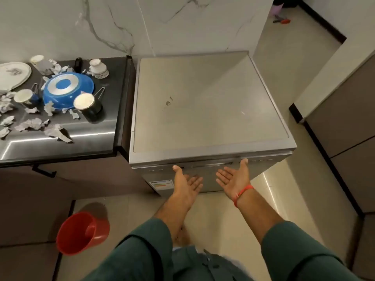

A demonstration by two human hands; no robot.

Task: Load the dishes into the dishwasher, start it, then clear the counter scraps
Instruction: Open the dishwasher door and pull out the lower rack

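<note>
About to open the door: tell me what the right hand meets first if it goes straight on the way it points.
Most likely the closed silver dishwasher front, just under its top edge: the open right hand is palm up before it, with nothing between. Depth is unclear.

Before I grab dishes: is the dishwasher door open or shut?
Shut: the dishwasher door sits flush under its top, both hands open before it.

You are looking at a softly lit, fairly dim, warm-toned frame. The brightest glare is a white streak along the front edge of the dark worktop (60, 136), just left of the dishwasher (203, 102); another sheen lies on the floor (269, 191) right of the dishwasher. The red bucket (81, 232) casts a soft shadow behind it. Straight lines bow near the frame's edges, and detail is slightly soft throughout.
</note>
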